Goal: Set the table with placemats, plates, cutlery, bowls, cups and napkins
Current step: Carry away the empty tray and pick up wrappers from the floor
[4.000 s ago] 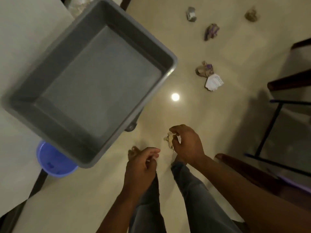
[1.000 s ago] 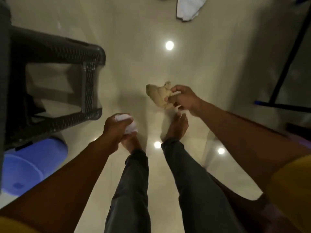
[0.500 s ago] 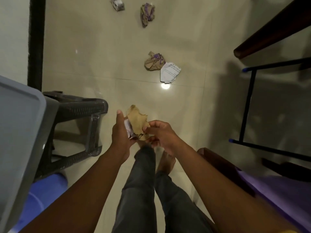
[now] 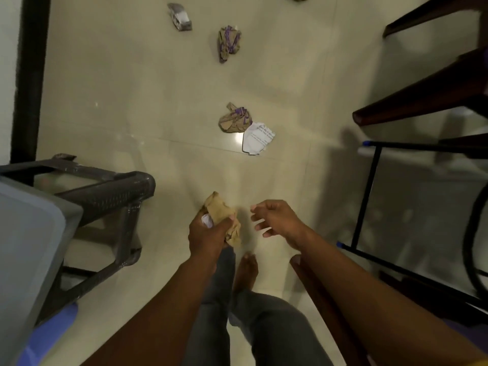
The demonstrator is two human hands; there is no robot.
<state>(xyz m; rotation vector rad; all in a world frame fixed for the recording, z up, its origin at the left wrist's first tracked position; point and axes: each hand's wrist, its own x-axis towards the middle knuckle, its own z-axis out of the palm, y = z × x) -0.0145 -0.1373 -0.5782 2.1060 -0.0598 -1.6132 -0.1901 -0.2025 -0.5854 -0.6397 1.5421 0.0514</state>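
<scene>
My left hand (image 4: 208, 233) grips crumpled brown paper (image 4: 224, 220) and a white scrap (image 4: 207, 221) above the tiled floor (image 4: 132, 101) | my right hand (image 4: 274, 220) released, fingers loosely spread, just beside it.

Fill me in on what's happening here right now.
A person stands on a tiled floor, looking down at their own hands. The left hand grips a crumpled brown paper wad together with a smaller white scrap. The right hand hovers beside it, fingers loose, holding nothing. More crumpled litter lies ahead: a brown-and-purple wad touching a printed white paper, another brown-and-purple wad and a silvery wrapper. A grey bin sits at left.
</scene>
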